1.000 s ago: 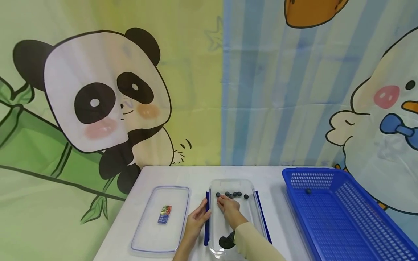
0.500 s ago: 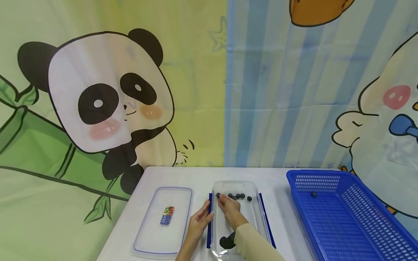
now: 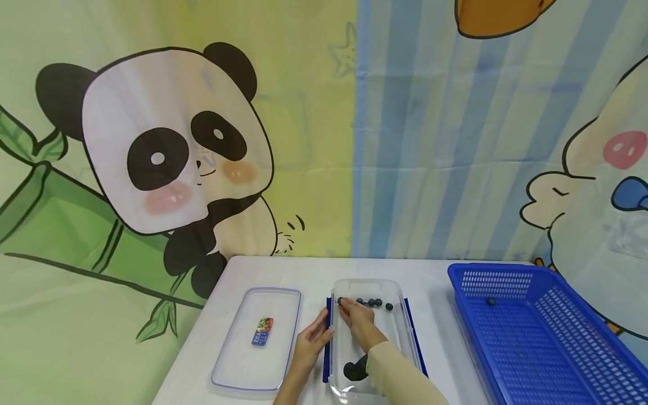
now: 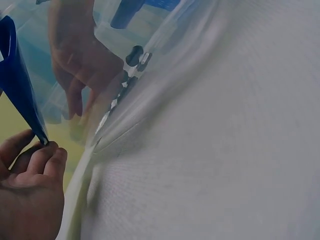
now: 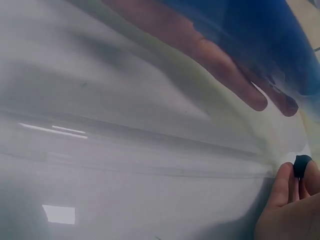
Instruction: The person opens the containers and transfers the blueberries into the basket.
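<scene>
A clear plastic container (image 3: 346,344) with blue side flaps stands on the white table. My left hand (image 3: 306,344) touches its left side with mostly straight fingers, fingertips at the edge of the blue flap (image 4: 22,90) in the left wrist view. Inside the container, my right hand (image 3: 362,326) pinches a dark blueberry (image 5: 301,166) between thumb and fingers near the far left corner. Several other blueberries (image 3: 378,302) lie along the far end, some partly behind the right hand. A dark rounded shape (image 3: 356,369) shows beside the right sleeve.
A clear lid (image 3: 233,360) with a blue rim and a printed label (image 3: 262,332) lies flat to the left. On the right stands a large blue mesh basket (image 3: 511,337), one blueberry (image 3: 491,301) near its far end. A cartoon-printed curtain (image 3: 314,140) hangs behind the table.
The right fingertips have closed on the leftmost blueberry, which is now partly covered by them. The left hand stays at the container's side. The head view has shifted slightly.
</scene>
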Motion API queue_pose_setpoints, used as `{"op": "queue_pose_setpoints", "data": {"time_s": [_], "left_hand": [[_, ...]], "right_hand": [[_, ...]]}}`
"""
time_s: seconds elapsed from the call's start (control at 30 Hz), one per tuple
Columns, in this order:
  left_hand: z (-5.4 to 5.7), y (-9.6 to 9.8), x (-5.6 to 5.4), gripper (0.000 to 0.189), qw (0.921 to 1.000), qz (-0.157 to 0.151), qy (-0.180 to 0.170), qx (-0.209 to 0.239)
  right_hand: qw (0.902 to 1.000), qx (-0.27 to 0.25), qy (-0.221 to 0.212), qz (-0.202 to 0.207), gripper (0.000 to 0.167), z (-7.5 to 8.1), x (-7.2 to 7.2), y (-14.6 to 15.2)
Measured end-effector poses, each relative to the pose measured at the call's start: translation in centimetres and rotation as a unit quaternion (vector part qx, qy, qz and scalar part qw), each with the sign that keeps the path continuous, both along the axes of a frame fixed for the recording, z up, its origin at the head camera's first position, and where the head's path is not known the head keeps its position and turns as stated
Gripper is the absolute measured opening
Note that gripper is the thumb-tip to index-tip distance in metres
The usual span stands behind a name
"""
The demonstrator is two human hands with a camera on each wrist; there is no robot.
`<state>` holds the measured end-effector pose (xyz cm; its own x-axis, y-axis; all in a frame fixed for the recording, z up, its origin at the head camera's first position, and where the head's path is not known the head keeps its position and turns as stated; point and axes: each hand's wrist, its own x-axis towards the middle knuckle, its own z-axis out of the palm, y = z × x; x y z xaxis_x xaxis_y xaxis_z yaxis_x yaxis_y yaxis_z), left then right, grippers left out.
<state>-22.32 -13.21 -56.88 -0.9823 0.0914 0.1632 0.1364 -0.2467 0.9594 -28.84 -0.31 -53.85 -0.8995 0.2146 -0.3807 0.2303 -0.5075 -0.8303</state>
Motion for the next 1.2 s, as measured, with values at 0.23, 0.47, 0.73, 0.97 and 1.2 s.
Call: {"op": "queue_pose_setpoints", "data": {"time_s": [0.23,0.47,0.73,0.97,1.2], "left_hand": [[0.6,-0.1,-0.3,0.058,1.0000,-0.005,0.003,-0.007],[-0.8,0.1,-0.6,0.059,1.0000,0.002,-0.005,-0.008],[-0.7,0.0,0.0,0.058,0.9994,0.003,-0.033,-0.002],[-0.7,0.0,0.0,0.057,1.0000,0.000,-0.006,0.003],[-0.5,-0.4,0.0,0.055,0.9999,0.010,0.000,-0.004]], "right_hand": [[0.9997,-0.012,0.012,0.018,0.033,2.5,-0.8,1.5],[0.9947,-0.040,0.022,0.092,0.036,6.4,-0.5,5.4],[0.9729,-0.087,0.020,0.213,0.020,10.9,1.8,14.6],[0.9481,-0.061,0.031,0.311,0.027,13.9,4.6,25.0],[0.9107,-0.101,0.055,0.397,0.039,13.7,6.5,34.3]]}}
